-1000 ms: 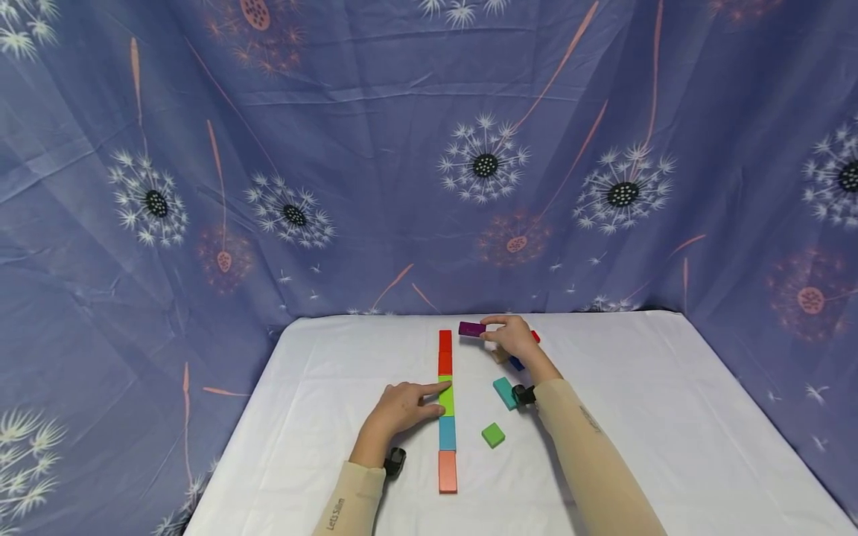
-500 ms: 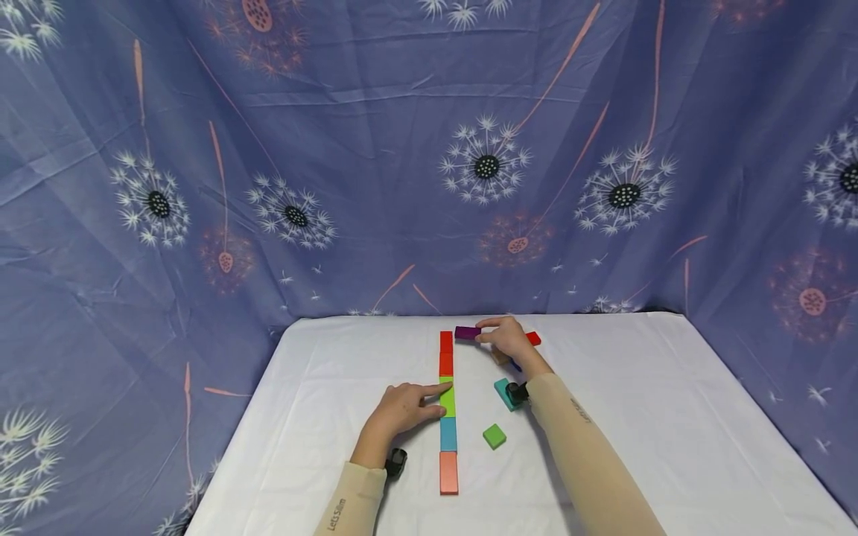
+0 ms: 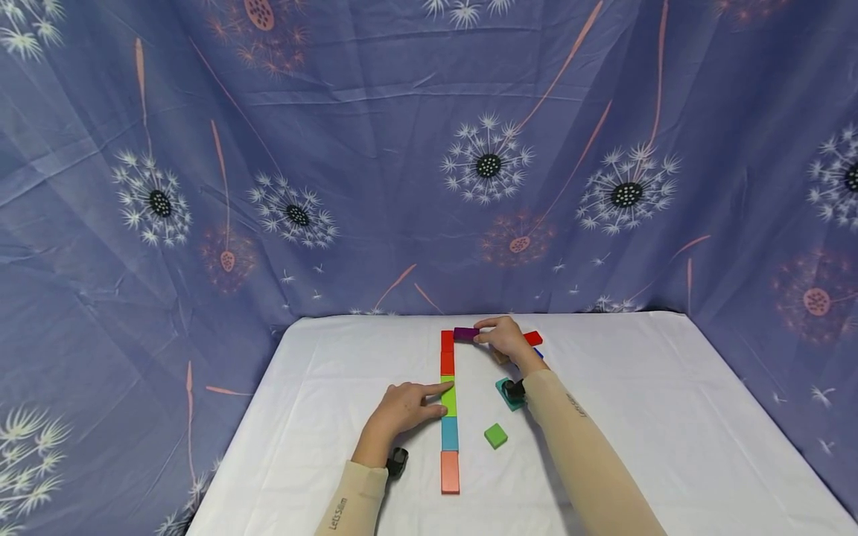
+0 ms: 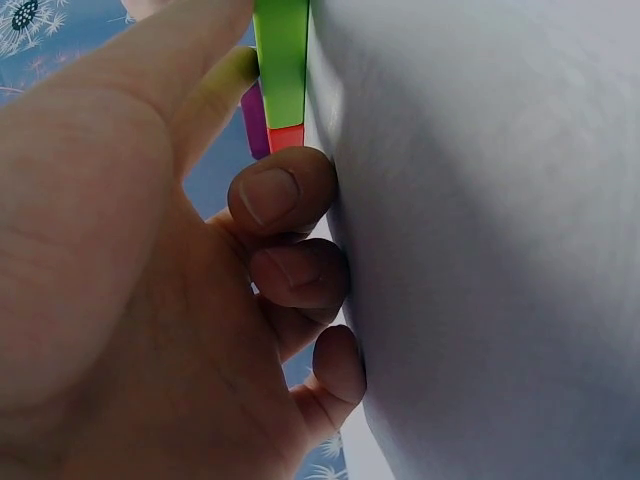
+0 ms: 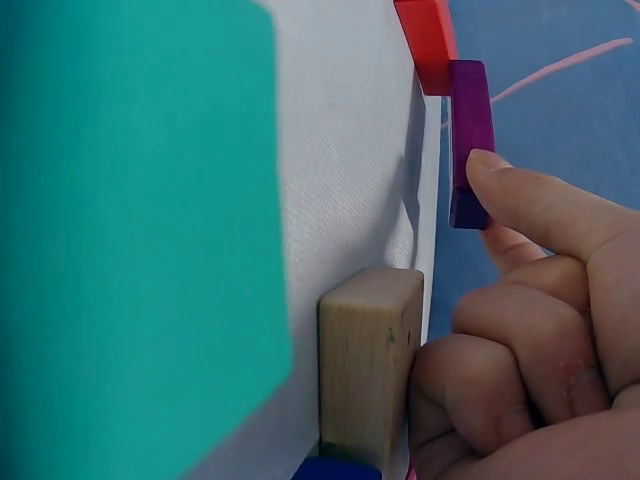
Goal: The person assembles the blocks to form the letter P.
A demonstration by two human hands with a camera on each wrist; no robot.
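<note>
A straight row of blocks runs away over the white cloth: salmon (image 3: pixel 450 473), blue (image 3: pixel 450 434), lime green (image 3: pixel 449 402), and red (image 3: pixel 447 353) at the far end. My left hand (image 3: pixel 400 408) rests its index finger and thumb on the green block; its other fingers are curled in the left wrist view. My right hand (image 3: pixel 506 339) pinches a purple block (image 3: pixel 465 334) between thumb and index finger. One end of that block is close to the far red one; in the right wrist view the purple block (image 5: pixel 470 130) looks slightly higher than the red (image 5: pixel 428 45).
Right of the row lie a small green block (image 3: pixel 495 435) and a teal block (image 3: pixel 502 385), partly behind the wrist camera (image 3: pixel 513 391). Beneath and beyond my right hand are a wooden block (image 5: pixel 365 365), a dark blue block (image 5: pixel 338 468) and a red block (image 3: pixel 533 339).
My right hand has moved a little left and nearer with the purple block, bringing its end up close to the far red block. My left hand has stayed on the green block.
</note>
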